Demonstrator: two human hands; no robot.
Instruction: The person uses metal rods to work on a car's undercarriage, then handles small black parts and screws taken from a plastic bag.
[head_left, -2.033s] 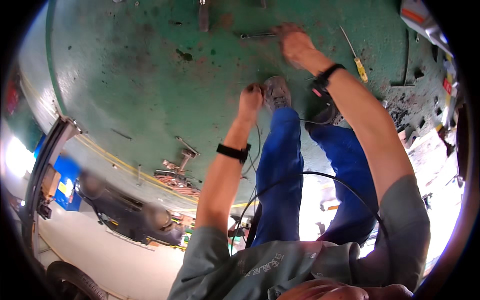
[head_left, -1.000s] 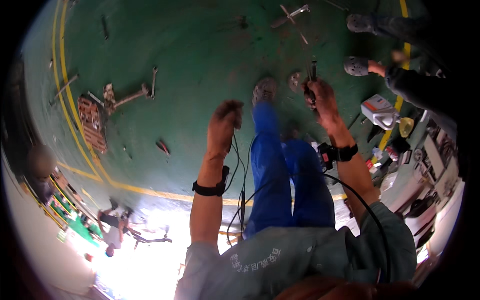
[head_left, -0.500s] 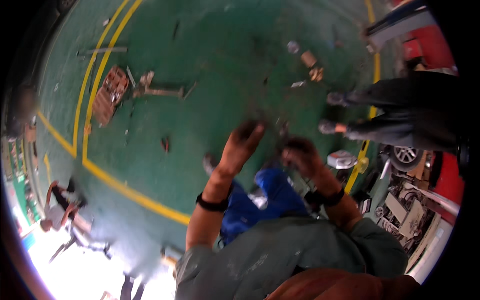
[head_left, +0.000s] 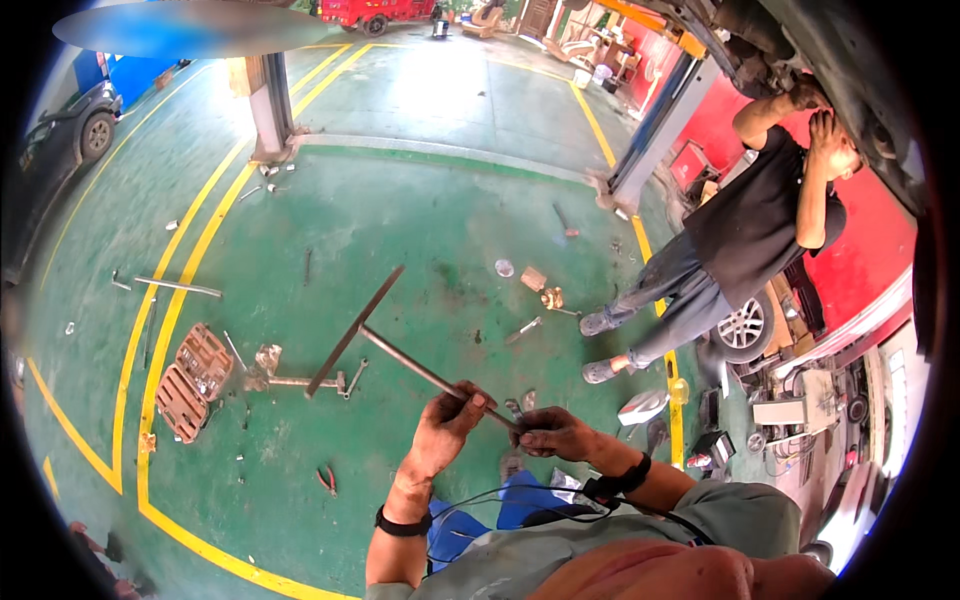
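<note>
A dark T-shaped metal bar (head_left: 415, 365), a round rod with a flat crosspiece at its far end, slants up and leftward over the green floor. My left hand (head_left: 450, 425) is closed round the rod toward its near end. Just to its right, my right hand (head_left: 555, 435) pinches the near tip of the same rod, fingers dark with grime. Below the crosspiece, a wrench (head_left: 355, 378) lies on the floor. A pair of red-handled pliers (head_left: 328, 482) lies left of my left forearm.
An open brown tool case (head_left: 188, 392) lies at left. A co-worker (head_left: 760, 220) stands at right, arms raised to a vehicle's underside (head_left: 765, 45). Lift posts stand at far left (head_left: 272, 110) and far right (head_left: 655, 130). A white jug (head_left: 643, 406) stands near a wheel (head_left: 745, 330).
The view has tilted up, showing the far floor and the co-worker's upper body. My hands, blurred before, have come closer together; the T-shaped bar now shows clearly in them.
</note>
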